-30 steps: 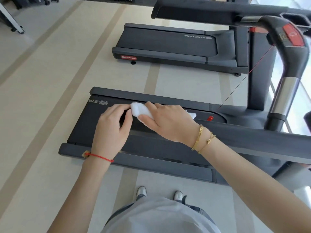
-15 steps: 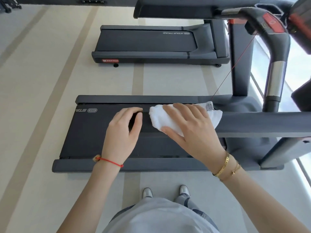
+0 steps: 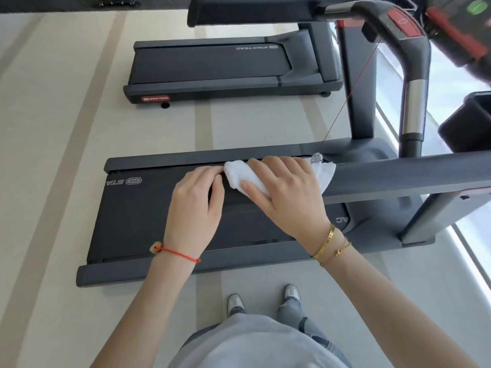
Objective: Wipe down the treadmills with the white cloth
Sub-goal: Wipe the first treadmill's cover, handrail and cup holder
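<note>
From the head view, the right hand (image 3: 285, 193) lies over the white cloth (image 3: 240, 176), fingers spread fairly straight across it and thumb along its near edge, pressing it onto a dark handrail (image 3: 398, 176) that runs across the near treadmill (image 3: 132, 213); the cloth's left end bulges out bare, its right end peeks past the fingers; the left hand (image 3: 195, 208) sits just left of the cloth, fingers curled down over the rail, fingertips touching the cloth's left end; whether it grips the rail I cannot tell; a red string bracelet (image 3: 180, 253) circles the left wrist, gold bracelets (image 3: 328, 244) the right; a second treadmill (image 3: 212, 65) stands far beyond, well apart; near the bottom, two shoes (image 3: 235, 302) stand on the pale floor (image 3: 53, 155).
</note>
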Available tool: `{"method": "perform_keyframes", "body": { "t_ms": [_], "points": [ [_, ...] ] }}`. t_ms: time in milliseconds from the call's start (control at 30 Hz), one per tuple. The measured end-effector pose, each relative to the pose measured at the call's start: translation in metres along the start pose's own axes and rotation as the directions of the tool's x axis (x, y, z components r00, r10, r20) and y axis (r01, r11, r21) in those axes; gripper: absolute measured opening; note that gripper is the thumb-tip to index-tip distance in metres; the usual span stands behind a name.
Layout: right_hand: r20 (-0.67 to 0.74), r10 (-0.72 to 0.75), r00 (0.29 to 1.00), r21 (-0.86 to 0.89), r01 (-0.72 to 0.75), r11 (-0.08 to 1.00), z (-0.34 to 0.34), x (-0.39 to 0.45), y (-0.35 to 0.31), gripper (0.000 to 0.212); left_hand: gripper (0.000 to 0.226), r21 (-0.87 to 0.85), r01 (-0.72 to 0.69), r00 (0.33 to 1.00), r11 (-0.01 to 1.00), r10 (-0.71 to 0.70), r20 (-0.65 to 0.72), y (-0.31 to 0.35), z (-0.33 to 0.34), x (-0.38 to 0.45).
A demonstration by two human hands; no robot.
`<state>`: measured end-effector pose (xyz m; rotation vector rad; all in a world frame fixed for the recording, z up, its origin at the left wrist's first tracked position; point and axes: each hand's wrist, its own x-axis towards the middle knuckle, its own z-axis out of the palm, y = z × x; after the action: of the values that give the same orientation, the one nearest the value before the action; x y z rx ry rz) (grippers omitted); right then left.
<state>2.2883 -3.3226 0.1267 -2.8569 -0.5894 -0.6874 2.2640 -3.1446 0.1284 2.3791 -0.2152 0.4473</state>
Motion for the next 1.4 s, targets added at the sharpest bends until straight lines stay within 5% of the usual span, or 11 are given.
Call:
{"method": "perform_keyframes", "body": {
  "t_ms": [233, 533, 1033, 1233, 1400],
  "points": [
    [-0.057, 0.049, 0.997, -0.008, -0.050, 0.999, -0.008, -0.020, 0.042, 0.047, 0.017, 0.126, -0.108, 0.994, 0.986, 0.110, -0.010, 0.032, 0.027, 0.012],
    [-0.102, 0.047, 0.994, -0.032, -0.051, 0.998, -0.025, -0.052, 0.135, 0.043, 0.018, 0.078, -0.136, 0.989, 0.988, 0.130, 0.073, 0.101, 0.091, 0.029],
    [-0.063, -0.007, 0.998, -0.064, 0.003, 0.998, -0.066, -0.104, 0.312, 0.042, 0.018, 0.084, -0.074, 0.996, 0.994, 0.069, 0.059, 0.220, 0.204, 0.049],
    [-0.048, 0.040, 0.998, -0.095, -0.045, 0.994, -0.085, -0.117, 0.380, 0.039, 0.017, 0.120, -0.036, 0.999, 0.992, 0.032, 0.031, 0.252, 0.232, 0.054],
    [-0.096, 0.164, 0.982, -0.068, -0.171, 0.983, -0.083, -0.111, 0.374, 0.040, 0.019, 0.147, 0.005, 1.000, 0.989, -0.003, -0.016, 0.267, 0.246, 0.054]
  ]
}}
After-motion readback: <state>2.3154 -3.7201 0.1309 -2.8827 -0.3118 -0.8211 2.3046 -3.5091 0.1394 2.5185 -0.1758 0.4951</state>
